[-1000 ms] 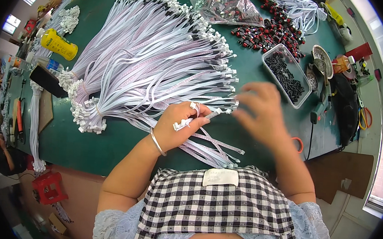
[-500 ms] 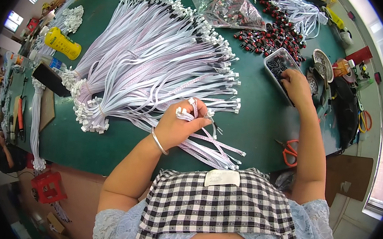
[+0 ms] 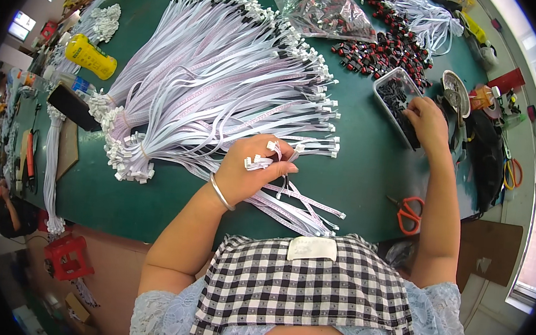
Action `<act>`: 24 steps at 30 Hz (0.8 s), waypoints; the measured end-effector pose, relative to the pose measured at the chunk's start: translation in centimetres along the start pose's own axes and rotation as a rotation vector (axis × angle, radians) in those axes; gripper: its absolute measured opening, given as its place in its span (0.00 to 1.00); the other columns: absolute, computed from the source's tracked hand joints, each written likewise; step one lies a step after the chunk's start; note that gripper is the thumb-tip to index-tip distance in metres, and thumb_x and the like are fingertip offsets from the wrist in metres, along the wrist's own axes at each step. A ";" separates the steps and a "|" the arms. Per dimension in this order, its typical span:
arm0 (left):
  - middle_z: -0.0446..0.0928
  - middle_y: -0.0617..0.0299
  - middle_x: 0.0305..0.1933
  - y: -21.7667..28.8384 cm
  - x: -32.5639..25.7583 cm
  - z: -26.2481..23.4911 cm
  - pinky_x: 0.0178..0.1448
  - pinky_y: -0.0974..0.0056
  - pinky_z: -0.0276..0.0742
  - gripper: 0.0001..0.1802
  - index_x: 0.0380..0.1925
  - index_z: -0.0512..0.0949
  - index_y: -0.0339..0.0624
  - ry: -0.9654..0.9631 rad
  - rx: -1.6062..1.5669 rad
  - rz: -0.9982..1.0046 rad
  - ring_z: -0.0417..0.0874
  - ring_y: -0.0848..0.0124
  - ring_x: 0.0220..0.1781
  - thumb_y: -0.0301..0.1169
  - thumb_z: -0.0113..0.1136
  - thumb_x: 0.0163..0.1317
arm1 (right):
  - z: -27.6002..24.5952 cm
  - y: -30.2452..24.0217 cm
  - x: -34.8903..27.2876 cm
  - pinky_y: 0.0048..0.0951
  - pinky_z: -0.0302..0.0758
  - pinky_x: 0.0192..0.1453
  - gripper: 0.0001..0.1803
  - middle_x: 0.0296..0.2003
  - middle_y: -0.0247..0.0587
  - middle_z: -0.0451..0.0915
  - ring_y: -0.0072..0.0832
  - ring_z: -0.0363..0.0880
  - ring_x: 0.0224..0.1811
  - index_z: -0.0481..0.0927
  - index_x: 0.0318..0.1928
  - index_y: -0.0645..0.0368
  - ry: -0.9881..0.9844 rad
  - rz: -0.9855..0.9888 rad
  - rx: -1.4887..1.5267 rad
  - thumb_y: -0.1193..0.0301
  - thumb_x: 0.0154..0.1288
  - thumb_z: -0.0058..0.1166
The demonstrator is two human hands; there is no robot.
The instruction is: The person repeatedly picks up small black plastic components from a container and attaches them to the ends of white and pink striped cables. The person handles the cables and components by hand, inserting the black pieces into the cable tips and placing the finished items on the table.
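Item: my left hand (image 3: 252, 169) is pinching a few white ribbon cables (image 3: 291, 197); my right hand (image 3: 426, 117) is dipping, grip unclear, into the clear tray (image 3: 387, 92) near the table's right edge; big bundle (image 3: 225, 76) is waiting.

Clear plastic bag (image 3: 326, 13), white apron label (image 3: 312, 248)

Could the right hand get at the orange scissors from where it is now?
Probably yes: the right hand is at the clear tray, and the orange scissors lie on bare green table below it, nothing between.
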State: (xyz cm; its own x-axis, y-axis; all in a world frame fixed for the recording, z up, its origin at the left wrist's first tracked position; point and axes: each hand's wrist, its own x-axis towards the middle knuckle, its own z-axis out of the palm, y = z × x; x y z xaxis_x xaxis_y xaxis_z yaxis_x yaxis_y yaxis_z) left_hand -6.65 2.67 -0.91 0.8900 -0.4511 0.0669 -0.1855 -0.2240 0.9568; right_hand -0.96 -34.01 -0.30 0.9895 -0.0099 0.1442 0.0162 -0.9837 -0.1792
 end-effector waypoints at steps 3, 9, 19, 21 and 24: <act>0.78 0.64 0.28 0.3 -0.1 0.1 0.34 0.70 0.70 0.07 0.28 0.78 0.37 0.024 -0.129 -0.167 0.75 0.76 0.29 0.26 0.67 0.52 | -0.5 -0.3 -0.1 0.32 0.71 0.37 0.06 0.28 0.41 0.77 0.33 0.77 0.31 0.76 0.34 0.60 0.060 0.029 0.234 0.72 0.56 0.58; 0.74 0.68 0.25 0.0 0.0 0.0 0.33 0.72 0.67 0.08 0.28 0.76 0.40 0.022 -0.139 -0.220 0.70 0.80 0.28 0.26 0.68 0.52 | -1.7 -6.8 -3.2 0.18 0.69 0.34 0.04 0.28 0.27 0.73 0.14 0.72 0.30 0.75 0.34 0.62 -0.229 0.083 1.038 0.80 0.56 0.51; 0.75 0.70 0.30 -0.4 -0.2 -0.3 0.35 0.76 0.67 0.10 0.34 0.75 0.39 -0.018 -0.374 -0.306 0.71 0.83 0.31 0.23 0.66 0.54 | 0.5 -14.1 -5.6 0.20 0.75 0.36 0.06 0.30 0.32 0.77 0.18 0.76 0.31 0.78 0.39 0.64 -0.591 0.129 1.506 0.77 0.62 0.56; 0.76 0.68 0.33 -0.5 -0.1 -0.3 0.38 0.75 0.69 0.11 0.36 0.75 0.38 -0.013 -0.411 -0.313 0.73 0.82 0.33 0.22 0.65 0.54 | 0.3 -14.4 -5.6 0.20 0.74 0.36 0.06 0.29 0.32 0.77 0.18 0.75 0.30 0.78 0.39 0.64 -0.578 0.125 1.496 0.76 0.62 0.57; 0.78 0.65 0.37 -0.6 -0.2 -0.1 0.42 0.74 0.71 0.13 0.40 0.75 0.35 0.000 -0.509 -0.304 0.76 0.80 0.37 0.22 0.64 0.55 | 0.7 -14.8 -5.3 0.19 0.73 0.35 0.07 0.29 0.32 0.77 0.17 0.74 0.29 0.78 0.40 0.64 -0.527 0.052 1.502 0.77 0.62 0.56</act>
State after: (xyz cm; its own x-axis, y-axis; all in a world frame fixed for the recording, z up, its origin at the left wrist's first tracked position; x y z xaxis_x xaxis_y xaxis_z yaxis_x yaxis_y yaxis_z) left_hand -6.65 3.02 -1.46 0.8720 -0.4312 -0.2317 0.3010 0.0991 0.9485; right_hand -6.34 -19.29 0.93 0.9252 0.3377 -0.1733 -0.2123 0.0818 -0.9738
